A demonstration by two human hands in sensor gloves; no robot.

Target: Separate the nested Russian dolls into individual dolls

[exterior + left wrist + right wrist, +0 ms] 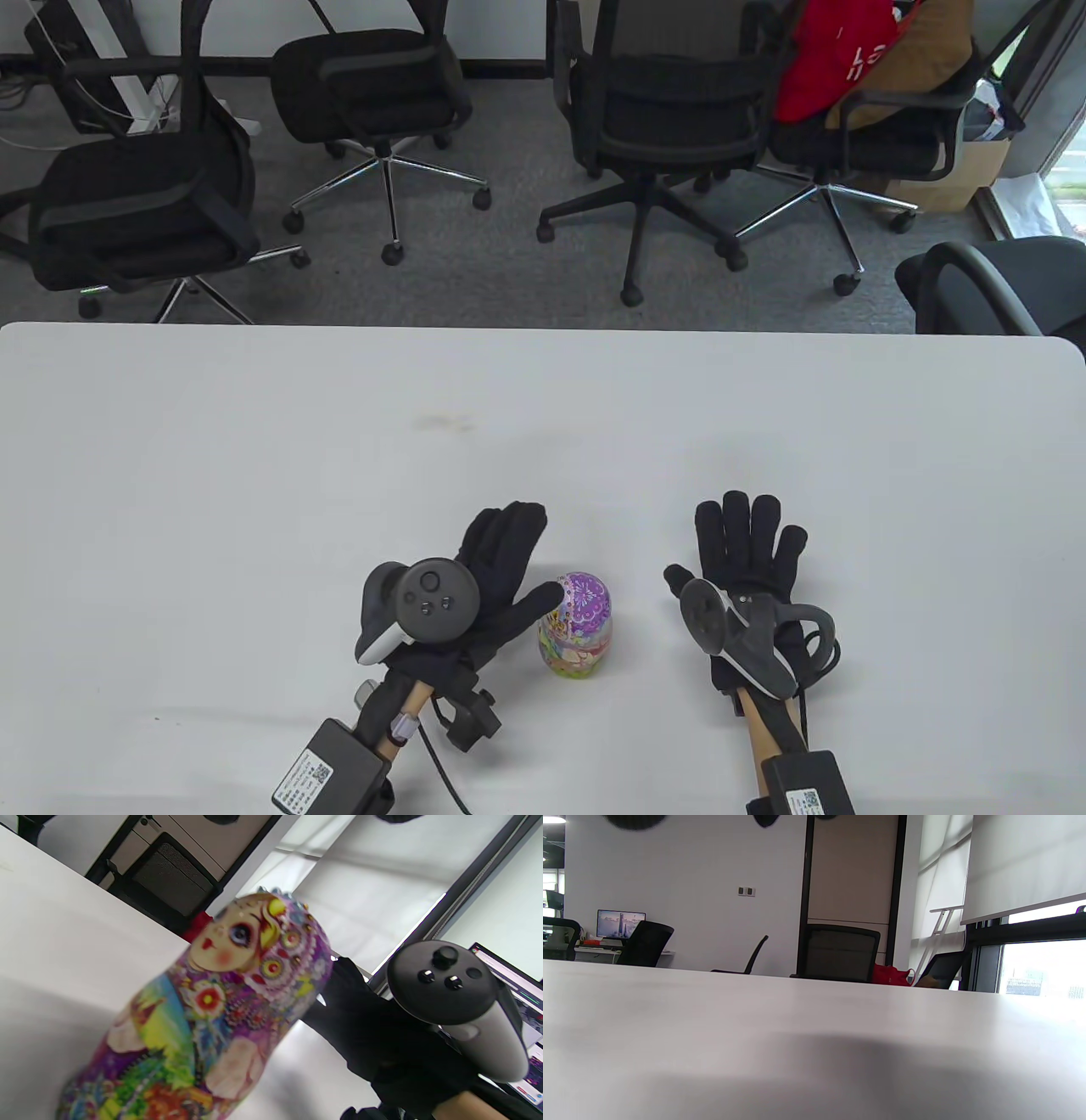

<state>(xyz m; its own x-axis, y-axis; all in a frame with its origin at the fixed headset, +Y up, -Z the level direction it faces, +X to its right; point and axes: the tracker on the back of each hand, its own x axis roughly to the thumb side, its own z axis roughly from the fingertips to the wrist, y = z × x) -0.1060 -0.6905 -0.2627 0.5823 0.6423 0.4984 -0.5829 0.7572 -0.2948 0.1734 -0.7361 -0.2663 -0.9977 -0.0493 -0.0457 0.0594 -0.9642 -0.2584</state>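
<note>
A painted Russian doll (577,626) with a purple head stands upright and closed on the white table (543,407), near the front edge. It fills the left wrist view (203,1018), painted face showing. My left hand (501,577) lies flat and open just left of the doll, its thumb reaching to the doll's head. My right hand (747,552) lies flat and open to the right of the doll, apart from it, fingers spread. In the left wrist view the right hand (373,1035) and its tracker show behind the doll. The right wrist view shows only bare table.
Several black office chairs (662,127) stand beyond the table's far edge. A red bag (836,51) hangs on one at the back right. A faint smudge (441,420) marks the table's middle.
</note>
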